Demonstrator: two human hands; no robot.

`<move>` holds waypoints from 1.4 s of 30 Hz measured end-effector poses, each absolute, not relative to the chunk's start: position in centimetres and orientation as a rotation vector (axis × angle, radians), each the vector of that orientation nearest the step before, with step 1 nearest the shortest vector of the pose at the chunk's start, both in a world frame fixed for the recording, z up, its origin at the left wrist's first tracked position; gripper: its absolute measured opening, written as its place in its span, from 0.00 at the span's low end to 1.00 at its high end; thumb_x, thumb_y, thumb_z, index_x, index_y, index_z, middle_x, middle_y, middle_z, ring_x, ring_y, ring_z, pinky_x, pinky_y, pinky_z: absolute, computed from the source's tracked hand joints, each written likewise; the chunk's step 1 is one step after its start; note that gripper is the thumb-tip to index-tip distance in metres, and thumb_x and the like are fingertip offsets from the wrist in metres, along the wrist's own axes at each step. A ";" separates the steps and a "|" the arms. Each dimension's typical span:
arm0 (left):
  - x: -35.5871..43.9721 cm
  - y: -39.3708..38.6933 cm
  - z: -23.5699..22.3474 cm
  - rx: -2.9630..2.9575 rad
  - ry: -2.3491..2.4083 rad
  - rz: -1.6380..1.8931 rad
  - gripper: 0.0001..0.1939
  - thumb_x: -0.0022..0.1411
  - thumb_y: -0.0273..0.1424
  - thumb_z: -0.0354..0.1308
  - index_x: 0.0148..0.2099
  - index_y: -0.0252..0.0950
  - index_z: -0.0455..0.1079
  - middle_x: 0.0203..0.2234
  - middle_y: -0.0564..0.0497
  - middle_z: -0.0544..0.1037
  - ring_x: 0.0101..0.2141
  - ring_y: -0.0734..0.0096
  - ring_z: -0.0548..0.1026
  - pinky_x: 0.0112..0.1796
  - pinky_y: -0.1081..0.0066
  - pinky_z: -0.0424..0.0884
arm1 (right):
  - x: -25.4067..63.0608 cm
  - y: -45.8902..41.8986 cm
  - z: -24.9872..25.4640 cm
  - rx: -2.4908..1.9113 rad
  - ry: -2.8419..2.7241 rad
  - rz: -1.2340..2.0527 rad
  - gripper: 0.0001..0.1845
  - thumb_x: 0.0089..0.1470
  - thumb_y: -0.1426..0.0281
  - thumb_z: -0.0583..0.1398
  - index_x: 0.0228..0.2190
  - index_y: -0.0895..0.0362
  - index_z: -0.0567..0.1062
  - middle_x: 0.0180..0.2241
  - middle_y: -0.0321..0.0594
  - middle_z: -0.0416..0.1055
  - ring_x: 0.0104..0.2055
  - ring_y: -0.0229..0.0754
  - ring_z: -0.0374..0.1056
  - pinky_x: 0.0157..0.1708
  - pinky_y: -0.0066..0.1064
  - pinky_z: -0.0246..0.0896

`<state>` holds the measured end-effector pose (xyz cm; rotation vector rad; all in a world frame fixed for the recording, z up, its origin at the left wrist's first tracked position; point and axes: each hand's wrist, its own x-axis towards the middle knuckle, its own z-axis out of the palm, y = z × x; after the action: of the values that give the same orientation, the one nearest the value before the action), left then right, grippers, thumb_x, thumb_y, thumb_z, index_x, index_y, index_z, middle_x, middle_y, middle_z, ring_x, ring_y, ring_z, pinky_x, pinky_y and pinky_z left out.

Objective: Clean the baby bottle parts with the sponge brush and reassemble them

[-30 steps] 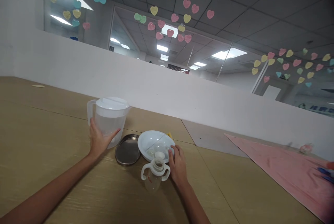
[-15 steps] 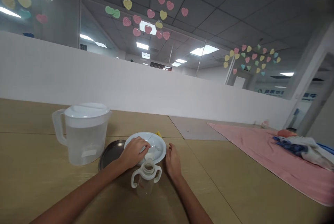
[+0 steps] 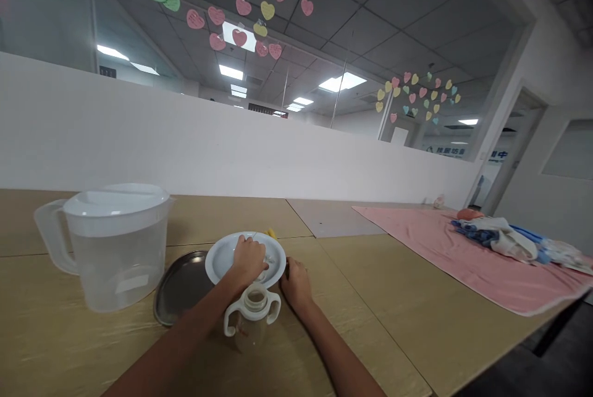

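My left hand reaches into a white plate, its fingers curled down and closed. What they pinch is hidden under the hand; small clear or whitish pieces lie in the plate beside it. At the plate's right rim, my right hand has its fingers bent in against the edge. Just in front of the plate, between my forearms, a clear baby bottle with two white handles stands upright, its mouth uncovered. A dark metal tray lies left of the plate, partly behind my left forearm.
A large translucent pitcher with a white lid stands at the left. Something small and yellow lies behind the plate. To the right, a pink cloth carries bundled fabrics. A low white wall borders the table's back.
The view has swung right, so things appear farther left. My left hand has turned and sunk lower into the plate. My right hand's fingers have curled in closer to the rim.
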<state>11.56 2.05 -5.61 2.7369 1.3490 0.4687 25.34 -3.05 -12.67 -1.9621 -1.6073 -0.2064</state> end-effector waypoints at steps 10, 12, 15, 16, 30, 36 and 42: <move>11.3 1.7 -4.3 2.810 1.479 0.475 0.08 0.53 0.26 0.54 0.31 0.32 0.76 0.32 0.37 0.79 0.40 0.52 0.75 0.44 0.58 0.61 | 26.4 -2.2 -14.1 -1.988 -1.378 -0.287 0.22 0.42 0.81 0.48 0.37 0.61 0.75 0.31 0.51 0.73 0.34 0.47 0.70 0.32 0.32 0.60; 10.7 1.4 -3.3 2.810 1.505 0.512 0.10 0.53 0.26 0.54 0.32 0.31 0.76 0.33 0.36 0.79 0.40 0.52 0.75 0.43 0.59 0.61 | 26.7 -2.1 -13.8 -1.988 -1.326 -0.271 0.24 0.40 0.82 0.48 0.38 0.64 0.75 0.31 0.52 0.72 0.31 0.47 0.70 0.30 0.33 0.60; 9.7 1.0 -1.5 2.793 1.551 0.572 0.11 0.55 0.26 0.52 0.33 0.31 0.77 0.34 0.36 0.79 0.40 0.53 0.75 0.43 0.60 0.62 | 27.1 -2.4 -12.8 -1.947 -1.250 -0.256 0.27 0.41 0.81 0.47 0.43 0.66 0.72 0.34 0.52 0.70 0.32 0.47 0.70 0.32 0.34 0.61; 9.4 0.8 -1.0 2.784 1.563 0.592 0.11 0.55 0.27 0.52 0.33 0.31 0.77 0.34 0.36 0.79 0.40 0.53 0.75 0.43 0.60 0.63 | 27.0 -2.6 -12.4 -1.889 -1.225 -0.259 0.27 0.43 0.80 0.46 0.45 0.66 0.71 0.35 0.51 0.70 0.34 0.46 0.70 0.33 0.33 0.61; 5.4 0.8 2.7 2.537 1.316 1.016 0.15 0.61 0.37 0.51 0.34 0.37 0.78 0.27 0.49 0.79 0.29 0.67 0.74 0.29 0.73 0.60 | 25.6 -5.0 -11.0 -1.346 -1.365 -0.238 0.22 0.52 0.71 0.46 0.43 0.60 0.74 0.37 0.44 0.75 0.37 0.41 0.70 0.39 0.31 0.65; 4.0 0.5 3.3 2.498 1.136 1.086 0.17 0.63 0.36 0.48 0.41 0.37 0.77 0.33 0.49 0.79 0.35 0.66 0.73 0.35 0.73 0.65 | 24.8 -5.5 -11.1 -1.221 -1.524 -0.277 0.21 0.52 0.72 0.47 0.41 0.60 0.75 0.33 0.43 0.75 0.33 0.39 0.70 0.35 0.30 0.65; 3.6 0.3 3.7 2.531 1.191 1.095 0.16 0.63 0.36 0.48 0.40 0.37 0.77 0.34 0.48 0.79 0.35 0.66 0.74 0.34 0.73 0.65 | 25.2 -5.9 -11.0 -1.248 -1.700 -0.444 0.21 0.51 0.73 0.47 0.39 0.58 0.77 0.23 0.39 0.71 0.23 0.37 0.66 0.25 0.27 0.62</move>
<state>3.57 0.27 3.67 2.5312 1.1912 1.0954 25.17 -5.86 -11.02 -1.2479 -1.7005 -0.4444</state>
